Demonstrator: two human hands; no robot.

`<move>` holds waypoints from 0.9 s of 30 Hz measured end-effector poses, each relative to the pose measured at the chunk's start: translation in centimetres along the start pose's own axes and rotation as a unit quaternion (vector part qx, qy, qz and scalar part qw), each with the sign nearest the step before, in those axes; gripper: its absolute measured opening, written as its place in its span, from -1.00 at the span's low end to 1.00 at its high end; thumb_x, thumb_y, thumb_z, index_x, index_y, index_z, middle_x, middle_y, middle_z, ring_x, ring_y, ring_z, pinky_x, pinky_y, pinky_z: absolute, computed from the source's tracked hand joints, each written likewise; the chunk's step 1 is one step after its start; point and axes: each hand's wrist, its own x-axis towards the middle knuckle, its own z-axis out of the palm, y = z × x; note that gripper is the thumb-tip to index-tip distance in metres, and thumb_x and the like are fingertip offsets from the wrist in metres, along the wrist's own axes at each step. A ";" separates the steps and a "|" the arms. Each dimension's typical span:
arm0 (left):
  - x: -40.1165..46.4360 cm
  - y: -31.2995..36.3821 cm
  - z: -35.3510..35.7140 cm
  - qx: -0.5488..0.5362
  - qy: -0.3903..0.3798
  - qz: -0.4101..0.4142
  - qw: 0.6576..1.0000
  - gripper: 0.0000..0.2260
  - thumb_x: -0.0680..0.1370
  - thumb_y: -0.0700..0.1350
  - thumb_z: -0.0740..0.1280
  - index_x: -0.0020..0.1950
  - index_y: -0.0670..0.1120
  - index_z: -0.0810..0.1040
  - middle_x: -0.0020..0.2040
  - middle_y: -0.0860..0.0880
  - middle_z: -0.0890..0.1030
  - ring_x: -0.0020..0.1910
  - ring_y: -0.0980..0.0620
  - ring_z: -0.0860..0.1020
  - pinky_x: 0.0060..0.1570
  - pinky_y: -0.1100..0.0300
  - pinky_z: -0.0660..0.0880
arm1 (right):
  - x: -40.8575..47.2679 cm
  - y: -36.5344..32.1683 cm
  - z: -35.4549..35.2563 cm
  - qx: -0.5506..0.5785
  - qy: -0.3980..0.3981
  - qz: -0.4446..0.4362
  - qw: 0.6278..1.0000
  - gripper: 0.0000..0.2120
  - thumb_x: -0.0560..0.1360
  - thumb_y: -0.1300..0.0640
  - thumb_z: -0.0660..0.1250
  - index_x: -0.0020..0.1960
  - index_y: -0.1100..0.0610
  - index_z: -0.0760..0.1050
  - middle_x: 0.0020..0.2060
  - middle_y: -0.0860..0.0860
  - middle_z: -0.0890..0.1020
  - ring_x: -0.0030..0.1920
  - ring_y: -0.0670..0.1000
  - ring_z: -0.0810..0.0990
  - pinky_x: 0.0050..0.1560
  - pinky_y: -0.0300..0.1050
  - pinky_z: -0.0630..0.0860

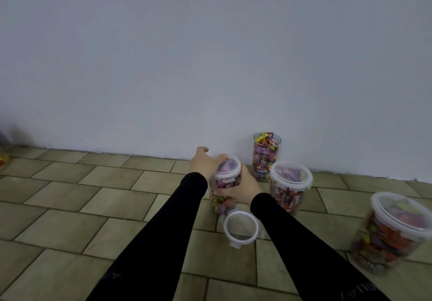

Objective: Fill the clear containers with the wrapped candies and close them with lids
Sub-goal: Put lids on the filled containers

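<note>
Down on the tiled floor (70, 207), close to the white wall (210, 55), both hands are clamped on one held container (225, 185), a tall clear plastic tub packed with wrapped candies in pink, purple, red and yellow. The left hand (205, 164) curls over its lid rim from the far side, while the right hand (243, 187) wraps round its body from the near right, fingers across the clear wall. Its white-rimmed clear lid (230, 167) sits on top, with a snap tab showing on the near side; whether the tabs are locked cannot be told. Both arms wear black sleeves (163, 242).

Just in front of that tub, a loose lid (240, 227) lies flat on the tiles, clear with a white rim and a tab. Against the wall stands an uncovered container (266, 157), filled to the brim with candies. Just beside it, nearer the camera, a lidded container (290, 187) stands full of mostly red wrappers. Well apart at the right, a blurred lidded container (392, 233) holds mixed red, purple and yellow sweets.
</note>
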 end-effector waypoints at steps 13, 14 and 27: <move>0.4 -0.2 0.0 0.270 0.043 0.166 0.948 -0.70 0.57 0.13 0.20 0.18 0.04 0.58 0.13 0.03 0.62 0.21 0.00 0.40 0.15 0.06 0.41 | -0.9 -0.2 -0.3 0.005 0.001 -0.003 1.000 -0.14 0.20 0.13 0.64 0.38 0.05 0.28 0.21 -0.04 0.53 0.17 -0.06 0.51 0.15 -0.22 0.43; 0.6 -0.4 -0.1 0.239 0.037 0.157 0.958 -0.71 0.55 0.14 0.24 0.15 0.04 0.59 0.11 0.02 0.62 0.20 0.01 0.43 0.17 0.06 0.43 | -0.8 -0.2 -0.3 0.005 0.000 -0.003 1.000 -0.13 0.19 0.13 0.65 0.38 0.05 0.28 0.21 -0.04 0.54 0.17 -0.05 0.51 0.15 -0.22 0.44; -0.5 -4.4 -4.9 0.119 -0.121 0.239 0.956 -0.62 0.59 -0.31 0.25 0.34 0.02 0.51 0.34 0.23 0.41 0.08 0.19 0.48 0.18 0.46 0.33 | -0.1 -0.6 -1.2 -0.022 -0.067 0.015 0.997 -0.07 0.27 0.31 0.58 0.49 0.16 0.13 0.29 0.01 0.47 0.16 -0.11 0.42 -0.06 -0.51 0.29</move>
